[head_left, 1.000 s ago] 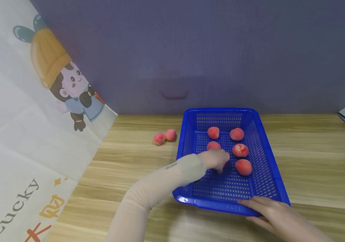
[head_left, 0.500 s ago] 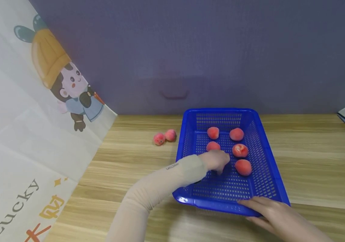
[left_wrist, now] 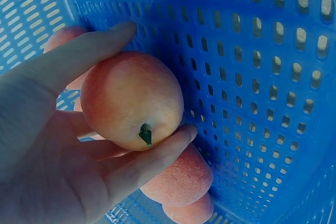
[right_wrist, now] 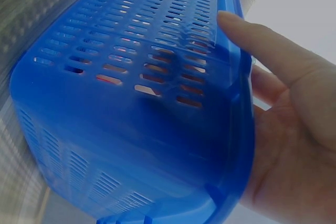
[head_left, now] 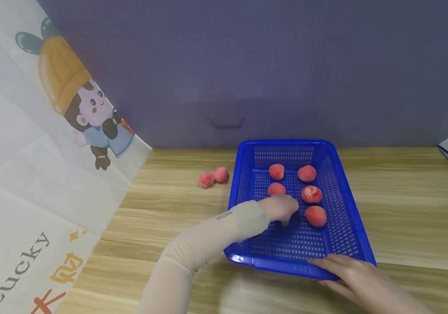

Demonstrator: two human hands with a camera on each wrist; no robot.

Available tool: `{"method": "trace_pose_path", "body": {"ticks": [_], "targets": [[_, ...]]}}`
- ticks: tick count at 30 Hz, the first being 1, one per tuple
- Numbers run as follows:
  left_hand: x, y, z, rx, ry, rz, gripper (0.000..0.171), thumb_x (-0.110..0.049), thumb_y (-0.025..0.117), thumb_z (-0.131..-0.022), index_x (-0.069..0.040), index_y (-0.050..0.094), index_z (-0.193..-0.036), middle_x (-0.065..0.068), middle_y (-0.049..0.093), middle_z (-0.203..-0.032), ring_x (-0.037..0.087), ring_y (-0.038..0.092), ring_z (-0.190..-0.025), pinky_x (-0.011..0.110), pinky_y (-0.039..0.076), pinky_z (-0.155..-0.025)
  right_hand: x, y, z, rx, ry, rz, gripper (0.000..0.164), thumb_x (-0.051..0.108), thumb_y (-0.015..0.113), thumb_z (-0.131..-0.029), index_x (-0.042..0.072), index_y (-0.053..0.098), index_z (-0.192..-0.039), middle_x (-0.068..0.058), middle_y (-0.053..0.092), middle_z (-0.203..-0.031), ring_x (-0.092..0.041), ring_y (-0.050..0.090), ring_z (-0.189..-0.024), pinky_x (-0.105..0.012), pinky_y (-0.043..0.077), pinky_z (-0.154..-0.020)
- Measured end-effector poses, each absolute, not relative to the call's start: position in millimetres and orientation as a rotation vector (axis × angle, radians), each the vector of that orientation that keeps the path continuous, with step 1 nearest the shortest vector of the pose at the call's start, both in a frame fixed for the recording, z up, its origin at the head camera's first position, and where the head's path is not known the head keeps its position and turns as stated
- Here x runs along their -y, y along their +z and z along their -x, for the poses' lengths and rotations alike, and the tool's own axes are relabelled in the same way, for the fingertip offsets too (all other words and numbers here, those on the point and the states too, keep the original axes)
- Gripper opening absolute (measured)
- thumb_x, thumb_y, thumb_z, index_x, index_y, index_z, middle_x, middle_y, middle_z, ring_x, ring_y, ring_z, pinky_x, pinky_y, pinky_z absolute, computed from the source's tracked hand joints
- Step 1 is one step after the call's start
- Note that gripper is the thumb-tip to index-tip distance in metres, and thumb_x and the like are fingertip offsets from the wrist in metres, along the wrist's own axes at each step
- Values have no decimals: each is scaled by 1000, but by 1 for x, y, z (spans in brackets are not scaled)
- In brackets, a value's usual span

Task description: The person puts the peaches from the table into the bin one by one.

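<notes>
A blue perforated plastic basket (head_left: 278, 267) holds several pink-red peaches, among them a peach (head_left: 316, 216) at the right and one (head_left: 312, 194) with a whitish patch. Reaching down inside it, my left hand (head_left: 282, 208) hides its own fingers in the head view. The left wrist view has that hand's thumb and fingers around a peach (left_wrist: 131, 98) with a small green stem tip, and more peaches (left_wrist: 181, 179) below. My right hand (head_left: 349, 274) holds the basket's near right rim. In the right wrist view its thumb (right_wrist: 252, 35) lies over the rim (right_wrist: 239, 103).
Two more peaches, one (head_left: 206, 179) beside another (head_left: 220, 175), lie on the wood-grain table (head_left: 161, 205) left of the basket. A dark blue-grey panel (head_left: 224, 78) rises behind. A white printed sheet (head_left: 19, 174) hangs along the left side.
</notes>
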State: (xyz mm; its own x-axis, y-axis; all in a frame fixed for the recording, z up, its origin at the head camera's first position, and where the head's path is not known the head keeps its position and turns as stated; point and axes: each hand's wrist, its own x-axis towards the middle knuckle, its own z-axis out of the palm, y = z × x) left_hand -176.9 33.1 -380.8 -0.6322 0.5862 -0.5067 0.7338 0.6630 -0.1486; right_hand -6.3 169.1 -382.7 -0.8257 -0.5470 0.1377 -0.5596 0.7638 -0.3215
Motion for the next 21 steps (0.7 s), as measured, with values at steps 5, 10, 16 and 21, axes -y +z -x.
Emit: {"method": "trace_pose_path", "body": {"ticks": [5,10,16,21], "targets": [[-34,-381,177,-2459,-491,-1022,41,-23,75,-68,-21,58,-105,-7,58,-104,6,52,-92,25,46,-75,-169,-382,7,3002,590,-897,34,38,57,-83,20,59,-111,-2,63,-98,-24,61,-84,-39,51,-65],[-33,-380,177,-2463,-511,-1029,40,-26,75,-68,-22,58,-104,-7,59,-103,6,52,-89,26,46,-72,-169,-382,7,3006,588,-894,34,38,57,-82,19,60,-111,-2,63,-98,-24,61,-85,-39,51,-65],[-30,-375,176,-2447,-476,-1032,44,-29,74,-70,-24,56,-109,-9,58,-107,6,51,-94,27,44,-76,-169,-382,8,2977,575,-899,33,38,58,-82,20,60,-110,0,63,-97,-23,61,-83,-38,51,-65],[-26,-369,175,-2457,-459,-1082,44,-34,72,-70,-22,57,-110,-7,59,-105,6,53,-93,26,46,-74,-169,-381,8,2993,582,-900,33,38,57,-82,19,60,-110,0,63,-97,-23,61,-83,-38,51,-65]]}}
